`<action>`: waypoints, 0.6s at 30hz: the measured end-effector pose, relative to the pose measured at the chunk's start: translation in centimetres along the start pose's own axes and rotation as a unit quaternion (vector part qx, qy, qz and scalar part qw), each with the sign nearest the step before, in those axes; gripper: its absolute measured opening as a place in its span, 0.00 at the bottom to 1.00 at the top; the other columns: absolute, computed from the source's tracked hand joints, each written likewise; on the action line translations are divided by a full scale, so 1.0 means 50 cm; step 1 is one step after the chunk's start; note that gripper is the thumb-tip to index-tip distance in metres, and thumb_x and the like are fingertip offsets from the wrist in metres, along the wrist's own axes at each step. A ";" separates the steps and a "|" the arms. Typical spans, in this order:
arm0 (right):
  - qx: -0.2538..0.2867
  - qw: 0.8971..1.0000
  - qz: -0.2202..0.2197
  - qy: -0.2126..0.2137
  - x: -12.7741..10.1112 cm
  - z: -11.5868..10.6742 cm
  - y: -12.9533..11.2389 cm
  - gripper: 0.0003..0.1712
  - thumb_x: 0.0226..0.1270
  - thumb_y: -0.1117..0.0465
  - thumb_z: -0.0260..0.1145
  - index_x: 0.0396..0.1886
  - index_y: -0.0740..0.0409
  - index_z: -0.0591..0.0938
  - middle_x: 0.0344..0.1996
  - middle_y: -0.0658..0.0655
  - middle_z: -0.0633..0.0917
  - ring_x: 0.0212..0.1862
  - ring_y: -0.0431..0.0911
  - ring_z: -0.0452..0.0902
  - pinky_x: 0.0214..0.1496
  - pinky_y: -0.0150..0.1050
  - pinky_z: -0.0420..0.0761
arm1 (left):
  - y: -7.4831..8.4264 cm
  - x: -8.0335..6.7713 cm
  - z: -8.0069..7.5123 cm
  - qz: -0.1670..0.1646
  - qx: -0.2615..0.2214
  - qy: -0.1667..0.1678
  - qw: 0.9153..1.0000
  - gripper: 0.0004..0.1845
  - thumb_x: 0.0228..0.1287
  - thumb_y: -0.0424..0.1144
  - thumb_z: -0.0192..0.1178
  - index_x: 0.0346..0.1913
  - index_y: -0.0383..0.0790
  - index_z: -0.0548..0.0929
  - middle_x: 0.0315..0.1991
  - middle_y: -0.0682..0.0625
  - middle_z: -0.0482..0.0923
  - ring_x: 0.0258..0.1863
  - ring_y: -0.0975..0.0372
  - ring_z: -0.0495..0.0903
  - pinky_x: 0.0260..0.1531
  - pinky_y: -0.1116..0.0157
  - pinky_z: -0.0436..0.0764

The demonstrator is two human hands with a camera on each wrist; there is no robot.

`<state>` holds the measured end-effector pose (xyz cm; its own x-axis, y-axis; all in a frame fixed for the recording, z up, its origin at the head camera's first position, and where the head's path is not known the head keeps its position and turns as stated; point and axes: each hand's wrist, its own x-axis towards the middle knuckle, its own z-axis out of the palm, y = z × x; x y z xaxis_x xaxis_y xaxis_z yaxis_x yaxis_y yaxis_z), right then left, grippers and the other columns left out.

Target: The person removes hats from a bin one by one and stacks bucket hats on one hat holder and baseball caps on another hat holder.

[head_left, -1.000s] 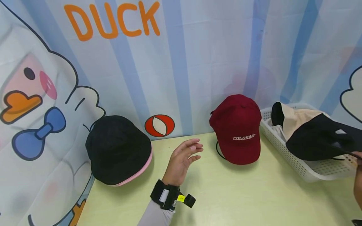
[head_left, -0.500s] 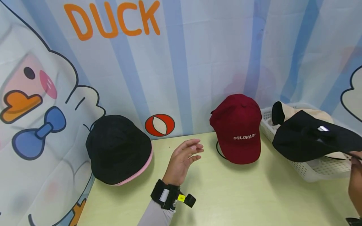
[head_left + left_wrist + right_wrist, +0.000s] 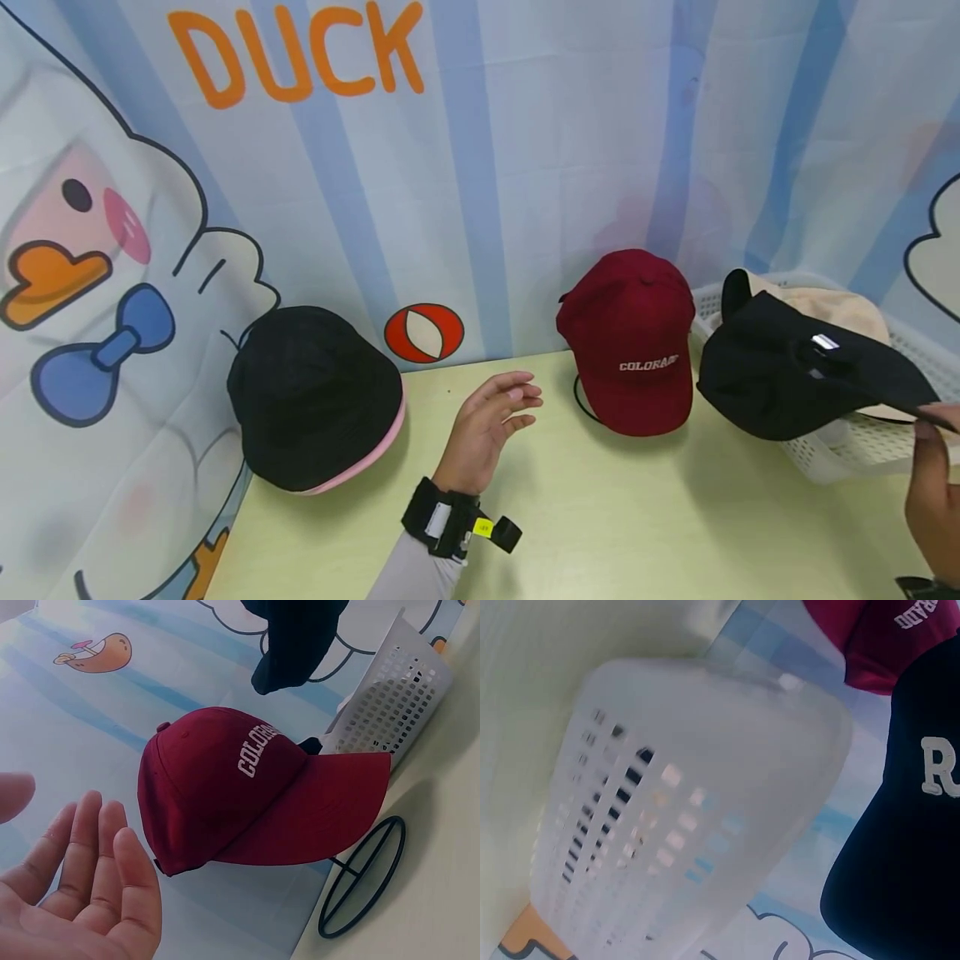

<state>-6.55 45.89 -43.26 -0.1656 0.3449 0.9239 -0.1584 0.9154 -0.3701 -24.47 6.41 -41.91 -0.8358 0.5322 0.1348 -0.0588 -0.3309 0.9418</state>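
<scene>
Black cap (image 3: 795, 375) pinched by right fingers (image 3: 928, 454) | left fingers (image 3: 501, 406) relaxed | maroon cap (image 3: 633, 333) between | basket (image 3: 820, 463) behind

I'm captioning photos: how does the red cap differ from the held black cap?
The red cap sits on a wire stand; the black cap is held up by the right hand. The red cap reads COLORADO, while the black cap shows an R. In the head view, the red cap's lettered front shows, but not the black cap's. Both have pale lettering.
</scene>
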 end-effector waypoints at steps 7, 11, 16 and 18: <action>0.013 0.999 0.023 0.018 0.002 0.009 -0.039 0.18 0.75 0.63 0.58 0.45 0.78 0.82 0.42 0.81 0.81 0.59 0.38 0.78 0.70 0.29 0.68 | -0.003 0.000 0.003 -0.002 -0.010 -0.002 1.000 0.17 0.76 0.36 0.51 0.61 0.32 0.76 0.50 0.50 0.81 0.53 0.59 0.81 0.57 0.62 0.80; 0.005 0.999 0.026 0.022 0.001 0.014 -0.048 0.17 0.75 0.65 0.59 0.46 0.79 0.82 0.41 0.82 0.81 0.59 0.39 0.78 0.70 0.29 0.67 | -0.004 0.000 0.004 0.000 -0.012 0.000 1.000 0.16 0.76 0.36 0.52 0.61 0.34 0.77 0.51 0.50 0.81 0.53 0.59 0.81 0.56 0.62 0.80; 0.053 0.998 0.041 0.007 0.003 0.016 -0.068 0.18 0.76 0.67 0.58 0.46 0.85 0.78 0.47 0.42 0.85 0.56 0.24 0.73 0.65 0.22 0.67 | -0.005 0.000 0.004 0.000 -0.008 -0.001 1.000 0.18 0.76 0.38 0.53 0.62 0.33 0.76 0.51 0.50 0.81 0.53 0.58 0.82 0.57 0.60 0.80; 0.078 0.996 0.046 -0.006 0.004 0.015 -0.079 0.18 0.76 0.68 0.58 0.46 0.87 0.76 0.52 0.28 0.76 0.55 0.21 0.71 0.63 0.21 0.68 | -0.005 0.000 0.004 -0.001 -0.004 -0.001 1.000 0.17 0.76 0.38 0.53 0.61 0.34 0.77 0.51 0.50 0.81 0.52 0.58 0.82 0.57 0.60 0.80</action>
<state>-6.71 42.17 -41.67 -0.1986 0.4214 0.8849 -0.2920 0.8364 -0.4639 -24.33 6.64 -42.08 -0.8345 0.5348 0.1327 -0.0654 -0.3353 0.9398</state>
